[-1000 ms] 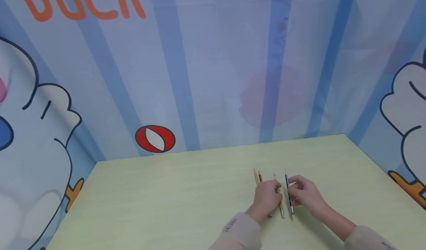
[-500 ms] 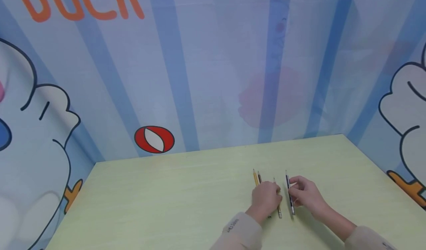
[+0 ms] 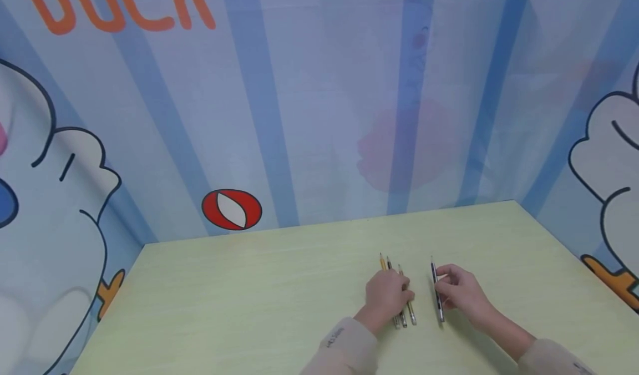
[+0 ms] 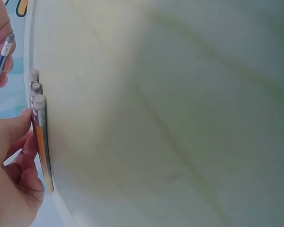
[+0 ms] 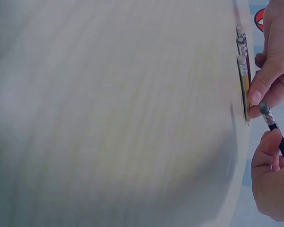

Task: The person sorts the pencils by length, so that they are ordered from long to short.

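Note:
Three pencils lie close side by side on the table, partly covered by my left hand (image 3: 389, 294). Leftmost is a yellow pencil (image 3: 383, 262), and a dark pencil (image 3: 389, 263) comes beside it. My left thumb and fingers pinch the rightmost yellow pencil (image 3: 411, 312), whose eraser end (image 4: 39, 101) shows nearest in the left wrist view. To the right, apart from the row, my right hand (image 3: 463, 290) pinches a dark blue pencil (image 3: 436, 286) between thumb and fingers. Its point is away from me and its grey eraser (image 5: 264, 108) shows in the right wrist view.
The pale green table (image 3: 249, 297) stretches left and right of the hands. Behind it hangs a blue striped backdrop (image 3: 329, 114) with a printed red and white ball (image 3: 232, 209) and white cartoon figures at the sides.
My left hand has slid left with the yellow pencil, bringing it up against the other two. My right hand has shifted very slightly right, still holding the dark blue pencil.

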The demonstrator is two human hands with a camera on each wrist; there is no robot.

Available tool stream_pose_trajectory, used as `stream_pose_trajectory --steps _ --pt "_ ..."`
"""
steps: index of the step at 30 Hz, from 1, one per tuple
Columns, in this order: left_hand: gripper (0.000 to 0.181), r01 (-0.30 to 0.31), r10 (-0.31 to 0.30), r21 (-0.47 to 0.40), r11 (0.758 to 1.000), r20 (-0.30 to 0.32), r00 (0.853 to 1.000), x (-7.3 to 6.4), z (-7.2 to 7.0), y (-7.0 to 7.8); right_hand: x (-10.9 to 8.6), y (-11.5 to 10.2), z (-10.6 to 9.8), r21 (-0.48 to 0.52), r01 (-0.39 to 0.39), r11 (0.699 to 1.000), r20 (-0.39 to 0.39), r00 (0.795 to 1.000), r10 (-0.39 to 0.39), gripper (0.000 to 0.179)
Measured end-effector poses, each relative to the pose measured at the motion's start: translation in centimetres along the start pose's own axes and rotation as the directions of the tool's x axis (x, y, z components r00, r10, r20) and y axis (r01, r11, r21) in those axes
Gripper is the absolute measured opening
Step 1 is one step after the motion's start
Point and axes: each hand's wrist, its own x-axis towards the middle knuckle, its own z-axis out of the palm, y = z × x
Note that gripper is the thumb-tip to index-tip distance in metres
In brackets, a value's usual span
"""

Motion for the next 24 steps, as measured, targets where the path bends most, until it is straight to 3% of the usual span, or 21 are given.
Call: stream_pose_trajectory --steps 9,16,24 --pt "0.015 0.000 0.000 -0.011 1.000 -0.017 1.000 -0.5 -0.1 -0.1 0.6 0.1 0.3 -0.046 -0.004 0.999 -0.008 1.000 0.004 0.038" --pt "0.013 -0.006 0.005 -0.032 0.999 -0.035 0.999 -0.7 -0.1 -0.2 1.6 0.3 1.0 -0.092 0.047 0.995 0.014 0.999 -0.045 0.039" --pt "0.016 -0.018 0.016 -0.048 0.999 -0.049 0.999 -0.8 0.1 -0.3 3.0 0.4 2.1 -0.208 0.077 0.975 0.047 0.997 -0.069 0.036"
